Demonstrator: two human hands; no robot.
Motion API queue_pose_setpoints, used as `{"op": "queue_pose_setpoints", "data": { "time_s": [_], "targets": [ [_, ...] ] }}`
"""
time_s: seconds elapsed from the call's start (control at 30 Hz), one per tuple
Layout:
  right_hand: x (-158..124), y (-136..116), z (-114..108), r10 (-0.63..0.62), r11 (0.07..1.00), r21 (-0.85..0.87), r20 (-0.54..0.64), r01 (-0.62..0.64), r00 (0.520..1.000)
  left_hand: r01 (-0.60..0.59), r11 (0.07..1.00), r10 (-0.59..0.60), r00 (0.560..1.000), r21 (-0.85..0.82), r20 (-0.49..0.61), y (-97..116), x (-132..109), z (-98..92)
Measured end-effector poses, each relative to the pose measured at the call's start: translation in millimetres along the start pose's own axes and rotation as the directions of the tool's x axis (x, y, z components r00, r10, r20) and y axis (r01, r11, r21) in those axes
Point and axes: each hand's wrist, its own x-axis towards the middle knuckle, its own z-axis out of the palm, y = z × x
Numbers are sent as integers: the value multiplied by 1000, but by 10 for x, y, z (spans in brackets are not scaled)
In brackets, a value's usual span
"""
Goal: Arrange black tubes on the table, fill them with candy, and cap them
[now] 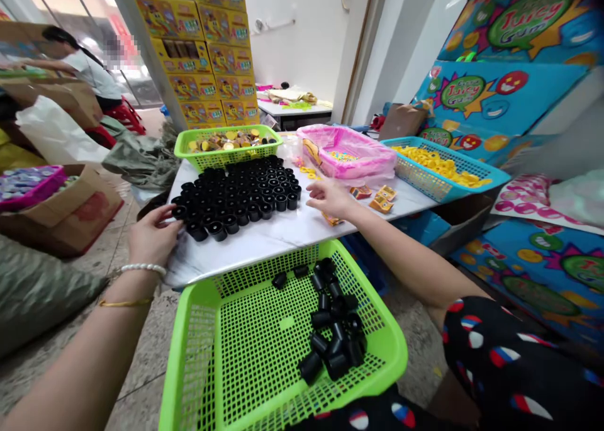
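We had our left hand against the black cups, grip impossible to tell, our right hand open by the orange packets.

Bench: white marbled top, its near strip lying bare.
Black cups: standing upright in a tight cluster, taking up the left and middle of the top.
Green basket: sitting at the far edge just behind the cups, holding yellow and brown pieces.
Pink tray: sitting far right of the cups.
Blue basket: resting on the right end, jutting past the edge, carrying yellow pieces.
Orange packets: lying loose just before the pink tray.
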Motion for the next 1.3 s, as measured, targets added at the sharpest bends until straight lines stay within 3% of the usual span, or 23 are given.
{"op": "queue_pose_setpoints", "data": {
  "time_s": [0.13,0.23,0.33,0.4,0.47,0.5,0.53,0.57,0.6,0.63,0.67,0.73,0.8,0.87,0.93,1.03,1.1,1.2,1.3],
  "targets": [
    [-649,-117,-95,-116,992,51,62,113,991,49,999,-49,999,-2,-5,-9,-38,36],
    [-1036,-192,-61,-248,968,18,176,248,953,34,999,-34,999,14,11,70,-76,10],
    [-1223,-240,33,-286,942,-90,292,324,913,2,997,3,998,81,-67,259,-252,-77],
    [-1249,-267,105,-281,924,-142,375,354,883,-60,989,75,991,138,-113,429,-524,-125],
    [-1234,-288,193,-269,901,-175,496,398,826,-185,969,188,982,165,-1,606,-899,-120],
    [-1222,-293,247,-258,889,-185,555,419,791,-262,952,240,961,161,139,688,-1100,-89],
    [-1213,-294,309,-244,880,-191,601,434,761,-337,931,281,906,140,317,758,-1291,-38],
    [-1208,-292,375,-232,877,-193,634,441,738,-408,907,311,817,104,485,811,-1461,31],
    [-1208,-288,439,-224,878,-190,651,440,726,-481,875,333,689,62,644,841,-1602,114],
    [-1212,-282,496,-222,883,-180,655,434,722,-535,844,337,572,28,747,845,-1707,205],
    [-1217,-275,540,-225,889,-165,653,427,723,-566,824,330,504,16,798,824,-1777,297],
    [-1228,-261,578,-244,904,-118,647,411,722,-609,792,302,428,25,852,723,-1828,461],
    [-1233,-246,553,-271,920,-50,634,389,724,-632,774,280,399,41,873,595,-1810,574],
    [-1235,-233,502,-286,936,17,618,352,732,-636,771,273,390,43,879,500,-1788,631],
    [-1239,-221,468,-268,963,153,607,221,748,-616,787,275,410,41,869,473,-1793,644],
    [-1255,-205,484,-203,913,402,581,-61,788,-540,841,275,489,40,828,575,-1847,602],
    [-1279,-211,508,-160,851,495,561,-174,812,-463,886,273,550,16,789,709,-1911,540],
    [-1346,-274,480,-146,764,599,524,-241,839,-339,938,276,621,-66,733,913,-2054,422],
    [-1404,-381,363,-221,714,666,506,-215,834,-240,963,256,684,-120,683,1002,-2190,300]
  ]
}}
